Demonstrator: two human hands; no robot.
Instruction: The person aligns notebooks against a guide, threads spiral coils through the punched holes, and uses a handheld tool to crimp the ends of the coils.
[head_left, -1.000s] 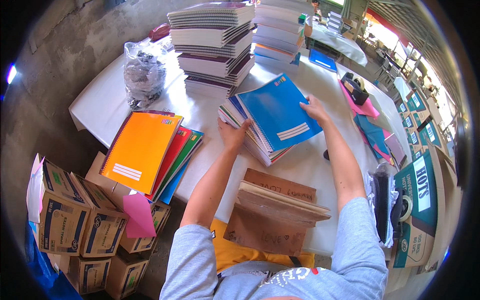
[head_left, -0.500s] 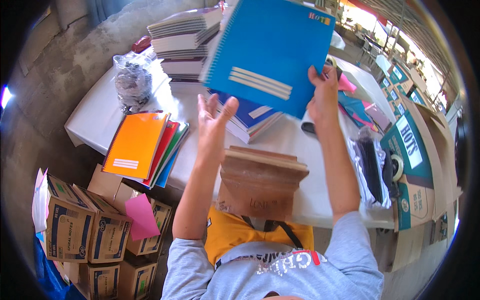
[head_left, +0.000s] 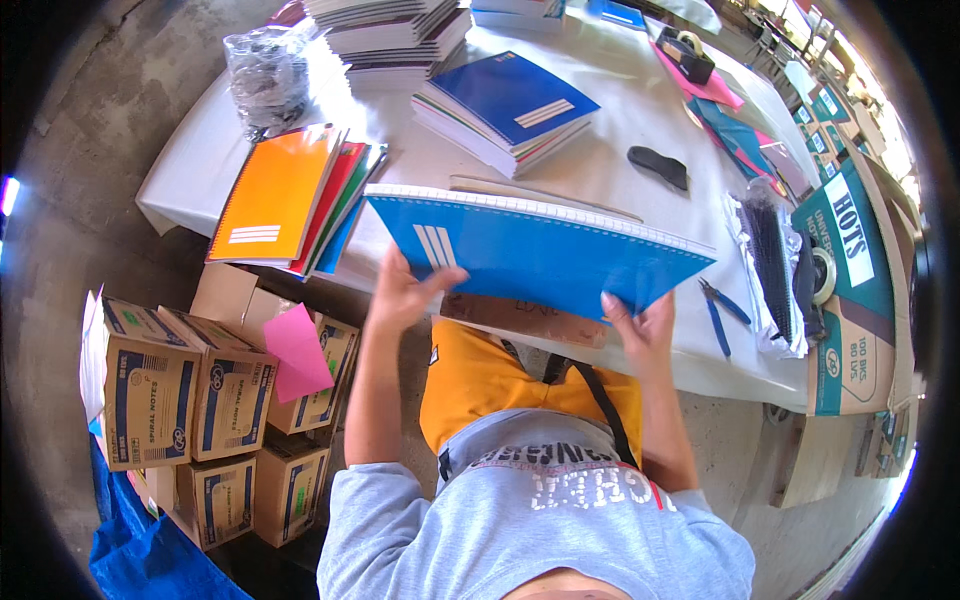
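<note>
A light blue spiral notebook (head_left: 540, 250) is held sideways above the table's near edge, its coil edge up and away from me. My left hand (head_left: 408, 288) grips its left end, thumb on the cover near the white label lines. At the lower right edge my right hand (head_left: 645, 325) holds it, thumb in front and fingers mostly hidden behind. Below and behind the notebook shows part of a brown box-like stand (head_left: 540, 318). Just beyond lies a stack of notebooks with a dark blue one (head_left: 512, 95) on top.
Fanned notebooks, an orange one (head_left: 270, 195) on top, overhang the table's left edge. A bag of dark pieces (head_left: 268, 85) and tall notebook piles (head_left: 390, 45) stand behind. Pliers (head_left: 718, 315), a black flat object (head_left: 658, 168) and a tape dispenser (head_left: 688, 58) lie right. Cartons (head_left: 150, 400) flank lower left.
The light blue notebook has come down toward me and turned so its coil edge faces away. My left hand, open beside it before, now grips it too. The view has shifted, uncovering the pliers.
</note>
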